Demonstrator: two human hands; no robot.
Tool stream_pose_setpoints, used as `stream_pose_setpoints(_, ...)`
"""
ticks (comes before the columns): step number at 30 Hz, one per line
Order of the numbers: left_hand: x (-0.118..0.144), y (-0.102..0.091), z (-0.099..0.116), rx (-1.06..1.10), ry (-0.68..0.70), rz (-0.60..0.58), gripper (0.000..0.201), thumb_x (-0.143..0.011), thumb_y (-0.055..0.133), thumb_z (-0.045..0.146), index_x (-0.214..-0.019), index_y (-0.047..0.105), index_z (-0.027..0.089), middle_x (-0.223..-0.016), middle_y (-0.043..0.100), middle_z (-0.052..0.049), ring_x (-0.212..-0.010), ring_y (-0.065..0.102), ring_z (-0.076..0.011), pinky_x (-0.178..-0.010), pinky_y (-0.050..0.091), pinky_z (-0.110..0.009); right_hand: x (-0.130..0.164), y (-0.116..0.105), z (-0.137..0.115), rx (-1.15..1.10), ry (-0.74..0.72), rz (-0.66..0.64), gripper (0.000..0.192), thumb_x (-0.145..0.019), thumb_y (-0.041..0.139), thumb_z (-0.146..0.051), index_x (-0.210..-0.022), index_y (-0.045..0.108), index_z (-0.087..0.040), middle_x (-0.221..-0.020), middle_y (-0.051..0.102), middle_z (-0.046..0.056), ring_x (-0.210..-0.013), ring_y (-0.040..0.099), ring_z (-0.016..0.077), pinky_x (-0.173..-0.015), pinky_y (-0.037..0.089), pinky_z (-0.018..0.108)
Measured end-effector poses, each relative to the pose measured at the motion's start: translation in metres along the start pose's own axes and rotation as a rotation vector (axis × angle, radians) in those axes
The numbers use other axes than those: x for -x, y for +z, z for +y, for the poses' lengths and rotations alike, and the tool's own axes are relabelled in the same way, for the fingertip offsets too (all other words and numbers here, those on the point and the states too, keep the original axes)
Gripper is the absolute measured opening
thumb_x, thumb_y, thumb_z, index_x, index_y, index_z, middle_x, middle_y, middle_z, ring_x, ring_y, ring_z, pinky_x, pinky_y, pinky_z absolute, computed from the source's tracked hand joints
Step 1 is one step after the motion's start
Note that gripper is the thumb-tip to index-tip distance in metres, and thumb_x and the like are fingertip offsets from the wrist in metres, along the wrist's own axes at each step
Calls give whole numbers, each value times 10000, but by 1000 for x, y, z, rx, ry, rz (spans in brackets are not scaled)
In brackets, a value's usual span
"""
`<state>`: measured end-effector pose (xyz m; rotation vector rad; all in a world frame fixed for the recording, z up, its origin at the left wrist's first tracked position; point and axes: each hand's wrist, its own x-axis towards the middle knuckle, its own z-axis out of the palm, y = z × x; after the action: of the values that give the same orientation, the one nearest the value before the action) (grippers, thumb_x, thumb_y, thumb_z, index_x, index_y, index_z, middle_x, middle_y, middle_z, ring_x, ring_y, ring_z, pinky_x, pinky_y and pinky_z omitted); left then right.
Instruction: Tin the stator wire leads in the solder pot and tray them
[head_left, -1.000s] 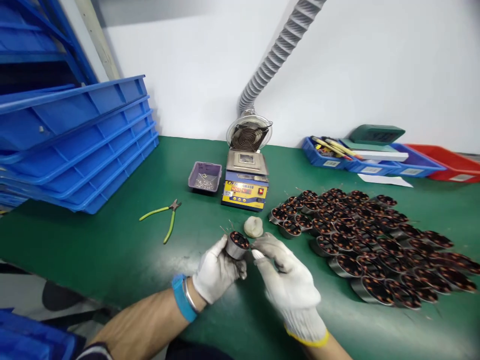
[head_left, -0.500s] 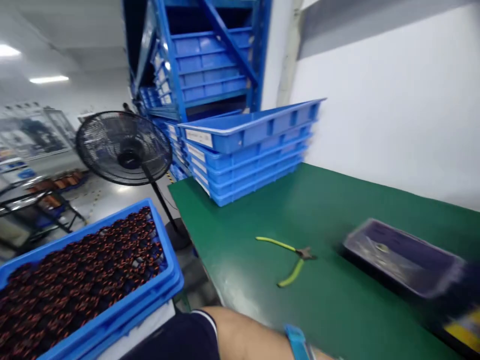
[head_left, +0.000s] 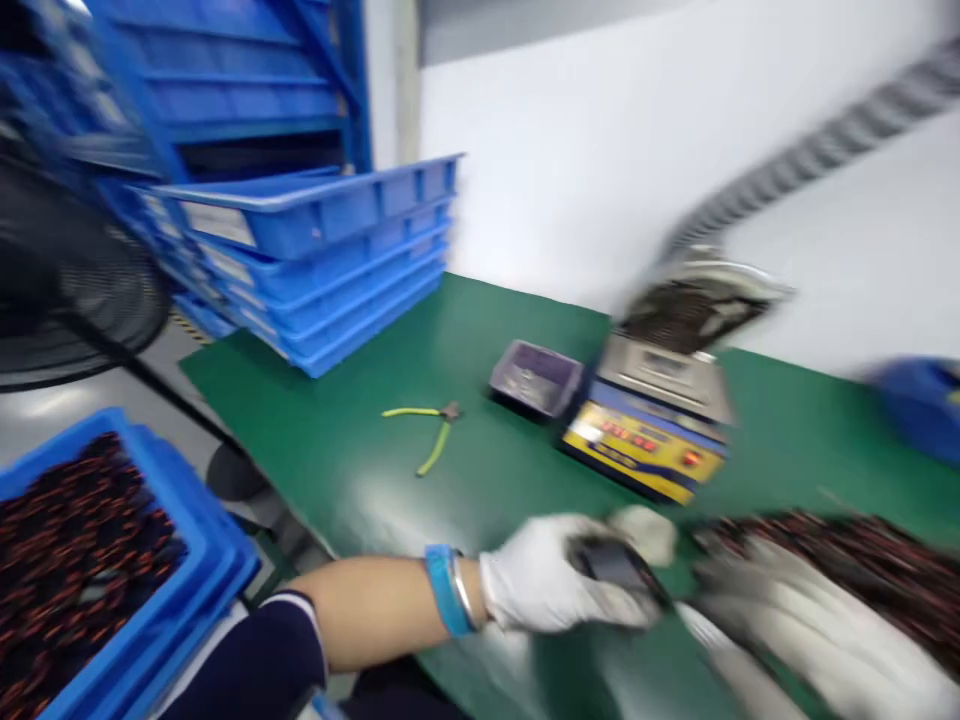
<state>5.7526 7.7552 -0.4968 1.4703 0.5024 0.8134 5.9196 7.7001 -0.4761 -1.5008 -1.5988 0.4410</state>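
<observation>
My left hand [head_left: 559, 575], in a white glove, reaches over the green table with fingers closed around a small black block-like part [head_left: 619, 565]. Blur hides the part's details. My right hand [head_left: 802, 625], also gloved, is at the lower right, its fingertips by a pile of dark parts with copper-red wires [head_left: 847, 550]. Motion smears its fingers, so I cannot make out whether it grips anything. A pale rounded piece [head_left: 645, 533] lies just beyond my left fingers.
Behind my hands stands a yellow-and-blue device [head_left: 645, 440] with red digits, under a ribbed hose [head_left: 817, 140]. Beside it is a small purple box [head_left: 536, 378]. Green-handled pliers [head_left: 431, 425], stacked blue trays [head_left: 322, 270] and a filled blue bin [head_left: 187, 560] are further left.
My view has swung right, bringing the device, the hose and both gloved hands into sight. The black part now shows in my left hand. The pliers lie as before.
</observation>
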Motion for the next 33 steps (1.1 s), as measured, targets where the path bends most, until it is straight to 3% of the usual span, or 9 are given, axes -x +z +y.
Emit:
stream_pose_setpoints(3,19,0,-14,-206,330,226,507,-709,817,361,-1150,637,190,-1043,728,-104,-958,713,-247,-889,601,-378,34,-31,-16,23,267,111,311,-707,758,-512,-878,794,-254,-1047,772,86,-1029,706,349,-1014,544,503)
stream_pose_setpoints(6,21,9,-28,-320,545,305,598,-728,784,294,-1271,548,209,-1134,691,-115,-988,702,-238,-883,592,-370,48,-16,-25,-269,436,175,322,-754,711,-522,-793,775,-210,-949,780,102,-909,736,307,-810,617,385)
stream_pose_setpoints(10,25,20,-35,-369,542,279,568,-756,748,228,-1279,527,231,-1182,669,-110,-1057,688,-239,-935,577,-375,65,7,-19,-316,437,353,271,-765,729,-479,-744,762,-211,-1000,775,100,-969,729,285,-876,593,343)
stream_pose_setpoints(15,30,24,-34,-381,548,292,553,-785,756,234,-1277,505,241,-1210,642,-115,-1087,683,-241,-933,579,-368,85,6,-17,-192,444,448,284,-794,711,-478,-824,776,-203,-1093,759,128,-1038,714,301,-953,573,383)
stream_pose_setpoints(20,18,11,-30,-330,369,476,494,-776,786,246,-1195,525,223,-1128,645,-85,-975,700,-205,-847,594,-322,81,-10,-12,-308,557,533,323,-816,669,-516,-784,720,-198,-1027,760,159,-1036,711,336,-859,610,425)
stream_pose_setpoints(22,14,7,-29,-312,345,513,513,-751,811,262,-1177,530,210,-1146,641,-95,-1023,686,-219,-909,579,-356,76,-7,-9,-259,540,465,306,-819,665,-492,-878,726,-197,-1068,753,153,-1018,715,321,-856,613,429)
stream_pose_setpoints(27,16,19,-36,-164,205,410,582,-714,834,249,-1209,531,204,-1196,659,-112,-1062,684,-240,-926,583,-373,60,31,-7,-195,311,159,713,-723,724,-348,-1400,530,-240,-1402,604,112,-1274,597,296,-1071,517,468)
stream_pose_setpoints(30,20,21,-39,-217,237,277,519,-756,747,192,-1226,529,213,-1177,672,-106,-1061,688,-245,-940,585,-400,57,42,-5,-196,241,146,606,-790,653,-315,-1376,528,-230,-1427,575,117,-1316,565,270,-1103,497,454)
stream_pose_setpoints(33,21,8,-31,-435,361,42,833,-692,691,139,-1454,359,192,-1484,461,-208,-1332,532,-333,-1119,463,-515,63,35,0,-15,181,186,524,-824,639,-313,-1333,547,-228,-1384,606,121,-1266,605,271,-1056,537,451)
